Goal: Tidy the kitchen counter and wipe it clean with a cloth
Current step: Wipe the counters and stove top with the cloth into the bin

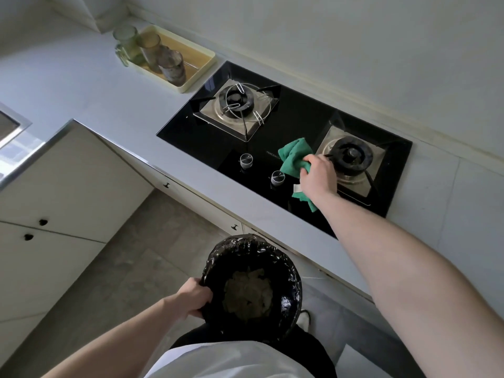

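We have only one view, from a camera worn on the head, looking forward and steeply down. It faces the pale grey kitchen counter (90,85), which runs slantwise across our frame, with the black glass two-burner gas hob (294,124) near the middle. Both forearms reach in from the bottom edge, close beneath us. The wide lens bends the edges.

The counter (81,85) has a wide bare stretch left of the stove (286,126), so a hand can slide there. At the back, a yellow tray (196,69) with three glasses (152,50) stands in the way. On the stove, two burners (240,102) and two knobs (246,160) stick up. A flat black strip lies between the burners. A lined bin (251,287) blocks the space below the counter edge.
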Demonstrator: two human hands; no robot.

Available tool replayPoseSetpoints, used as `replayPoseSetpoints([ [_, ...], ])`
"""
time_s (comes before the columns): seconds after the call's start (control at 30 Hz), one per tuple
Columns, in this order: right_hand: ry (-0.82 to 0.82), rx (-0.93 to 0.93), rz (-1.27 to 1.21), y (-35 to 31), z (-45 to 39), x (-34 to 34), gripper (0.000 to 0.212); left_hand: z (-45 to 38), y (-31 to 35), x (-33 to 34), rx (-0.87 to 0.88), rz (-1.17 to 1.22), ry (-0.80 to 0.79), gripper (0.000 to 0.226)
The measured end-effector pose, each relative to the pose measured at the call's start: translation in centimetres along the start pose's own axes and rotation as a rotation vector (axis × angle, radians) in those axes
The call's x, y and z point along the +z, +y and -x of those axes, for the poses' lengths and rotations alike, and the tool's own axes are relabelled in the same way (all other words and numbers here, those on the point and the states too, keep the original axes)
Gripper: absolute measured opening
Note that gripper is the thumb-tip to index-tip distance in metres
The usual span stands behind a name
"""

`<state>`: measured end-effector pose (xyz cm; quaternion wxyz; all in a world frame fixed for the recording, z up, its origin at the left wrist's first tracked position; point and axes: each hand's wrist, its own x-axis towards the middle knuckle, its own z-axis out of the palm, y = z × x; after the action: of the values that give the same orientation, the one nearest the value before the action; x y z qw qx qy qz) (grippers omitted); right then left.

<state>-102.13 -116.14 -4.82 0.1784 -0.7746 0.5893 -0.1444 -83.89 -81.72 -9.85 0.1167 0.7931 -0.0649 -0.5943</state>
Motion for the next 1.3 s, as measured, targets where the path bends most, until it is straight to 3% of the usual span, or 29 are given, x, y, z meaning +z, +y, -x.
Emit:
replayPoseSetpoints([
  [0.3,0.012,-0.185,-0.025,-2.9,-0.8,2.3,0.03,-1.2,-0.1,-1.6,-0.003,0.106,0.061,0.024],
  [0.43,-0.036,-0.128,0.108,-4.3,-4.1,1.9,0.03,-1.2,0.5,-1.8,-0.002,0.125,0.055,0.024],
  [0.57,-0.217,-0.041,0.344,-5.7,-5.9,2.3,0.021,-1.7,0.4,-1.6,-0.002,0.133,0.055,0.026],
  [0.73,-0.328,-0.02,0.426,-6.2,-5.4,3.0,0.023,-1.6,-0.1,-1.0,-0.012,0.143,0.036,0.024],
  [0.93,-0.362,-0.122,0.52,-5.6,-1.8,2.2,0.019,-1.2,0.1,-0.3,-0.002,0.122,0.003,0.023],
  [1.3,-0.335,-0.086,0.493,-3.6,3.3,0.5,0.018,-0.6,1.0,0.5,0.0,0.084,-0.015,0.024],
])
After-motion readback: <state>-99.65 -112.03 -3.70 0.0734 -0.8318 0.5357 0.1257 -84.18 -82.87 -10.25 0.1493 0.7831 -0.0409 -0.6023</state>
